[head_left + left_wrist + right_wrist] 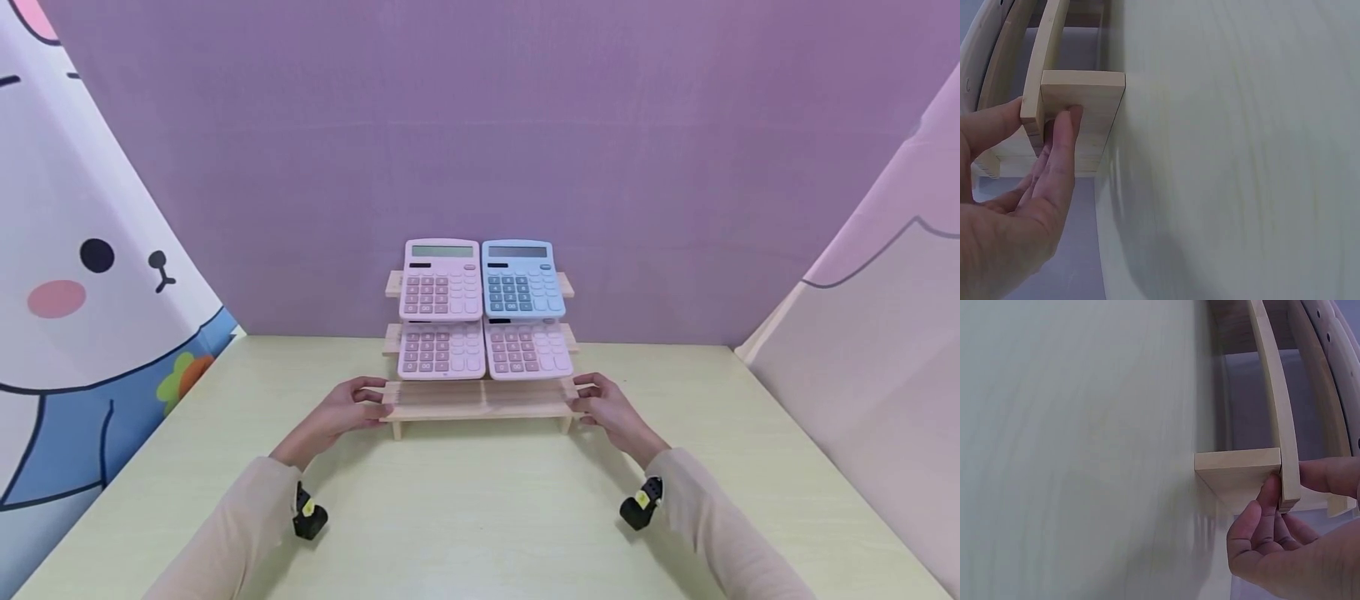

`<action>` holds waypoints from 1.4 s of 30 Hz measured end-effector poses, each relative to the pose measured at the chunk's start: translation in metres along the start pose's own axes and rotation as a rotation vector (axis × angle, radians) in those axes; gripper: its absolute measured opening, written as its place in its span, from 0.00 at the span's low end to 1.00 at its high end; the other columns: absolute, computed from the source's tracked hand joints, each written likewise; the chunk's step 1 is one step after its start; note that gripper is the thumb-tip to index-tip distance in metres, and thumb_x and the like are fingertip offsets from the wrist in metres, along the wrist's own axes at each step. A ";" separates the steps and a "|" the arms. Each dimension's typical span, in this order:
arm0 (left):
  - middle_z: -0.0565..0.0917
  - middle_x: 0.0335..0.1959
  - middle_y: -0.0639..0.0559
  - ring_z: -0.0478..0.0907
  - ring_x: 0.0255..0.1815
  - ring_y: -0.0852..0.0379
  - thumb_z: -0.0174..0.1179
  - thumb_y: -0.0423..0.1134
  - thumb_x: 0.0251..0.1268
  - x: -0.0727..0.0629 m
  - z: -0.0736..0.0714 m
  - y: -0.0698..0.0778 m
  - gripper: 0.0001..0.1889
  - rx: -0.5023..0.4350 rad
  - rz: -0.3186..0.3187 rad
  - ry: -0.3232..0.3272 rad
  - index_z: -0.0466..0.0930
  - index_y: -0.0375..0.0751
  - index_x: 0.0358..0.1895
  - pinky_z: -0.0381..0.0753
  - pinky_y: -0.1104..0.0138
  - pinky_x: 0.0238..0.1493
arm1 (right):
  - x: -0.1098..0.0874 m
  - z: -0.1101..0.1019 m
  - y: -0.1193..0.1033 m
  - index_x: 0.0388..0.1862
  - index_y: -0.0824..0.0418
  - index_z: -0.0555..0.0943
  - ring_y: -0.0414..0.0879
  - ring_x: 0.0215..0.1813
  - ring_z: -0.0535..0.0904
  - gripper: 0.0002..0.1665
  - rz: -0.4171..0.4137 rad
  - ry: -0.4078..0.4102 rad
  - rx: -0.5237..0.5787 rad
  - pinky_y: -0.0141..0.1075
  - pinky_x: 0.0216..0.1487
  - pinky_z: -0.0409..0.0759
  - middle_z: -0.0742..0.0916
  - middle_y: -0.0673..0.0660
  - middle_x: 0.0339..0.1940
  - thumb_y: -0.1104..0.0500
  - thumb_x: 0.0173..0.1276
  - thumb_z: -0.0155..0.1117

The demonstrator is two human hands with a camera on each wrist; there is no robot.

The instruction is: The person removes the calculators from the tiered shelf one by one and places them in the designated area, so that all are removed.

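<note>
A tiered wooden rack stands on the table, its lowest shelf bare. My left hand grips the left end of that shelf, thumb on top and fingers beneath, as the left wrist view shows. At the opposite end my right hand pinches the shelf the same way, the fingers curled under the board. On the upper tier a pink calculator leans beside a blue calculator. Below them lean two more pink calculators, a left one and a right one, their tops hidden behind the upper pair.
The pale table reaches back to a purple cloth backdrop. A printed cartoon panel borders the left side, and a pale panel the right. Each wrist carries a small black camera, the left camera and right camera.
</note>
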State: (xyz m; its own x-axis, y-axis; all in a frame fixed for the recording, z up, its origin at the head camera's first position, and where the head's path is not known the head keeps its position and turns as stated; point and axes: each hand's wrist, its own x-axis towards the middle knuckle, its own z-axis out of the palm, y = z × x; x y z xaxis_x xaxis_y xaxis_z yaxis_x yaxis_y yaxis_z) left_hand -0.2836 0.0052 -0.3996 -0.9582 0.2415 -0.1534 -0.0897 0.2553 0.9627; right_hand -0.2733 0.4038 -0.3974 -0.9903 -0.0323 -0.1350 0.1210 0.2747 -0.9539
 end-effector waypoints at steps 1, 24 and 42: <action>0.71 0.51 0.36 0.77 0.38 0.59 0.61 0.30 0.56 0.000 0.000 0.000 0.33 0.001 0.001 -0.001 0.56 0.29 0.64 0.83 0.61 0.48 | 0.000 0.000 0.000 0.59 0.68 0.62 0.41 0.35 0.74 0.27 0.002 0.001 0.000 0.34 0.37 0.78 0.76 0.57 0.41 0.68 0.61 0.55; 0.69 0.56 0.33 0.77 0.41 0.57 0.60 0.31 0.58 -0.001 -0.002 -0.005 0.32 0.014 0.033 -0.025 0.56 0.31 0.65 0.82 0.59 0.49 | 0.000 -0.016 0.003 0.63 0.69 0.60 0.42 0.40 0.76 0.30 -0.026 -0.105 -0.023 0.40 0.46 0.79 0.77 0.61 0.47 0.64 0.63 0.56; 0.67 0.57 0.32 0.78 0.41 0.57 0.60 0.33 0.59 -0.002 -0.003 -0.009 0.33 0.001 0.054 -0.034 0.55 0.31 0.65 0.82 0.58 0.49 | 0.004 -0.034 -0.017 0.63 0.70 0.60 0.44 0.45 0.77 0.27 -0.072 -0.027 -0.046 0.38 0.49 0.77 0.75 0.66 0.53 0.66 0.65 0.50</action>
State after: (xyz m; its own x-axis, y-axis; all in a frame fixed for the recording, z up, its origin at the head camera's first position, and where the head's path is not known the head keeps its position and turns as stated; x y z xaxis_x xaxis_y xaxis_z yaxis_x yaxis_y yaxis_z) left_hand -0.2820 -0.0006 -0.4077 -0.9520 0.2862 -0.1090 -0.0382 0.2423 0.9694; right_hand -0.2813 0.4320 -0.3722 -0.9940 -0.0794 -0.0747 0.0462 0.3143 -0.9482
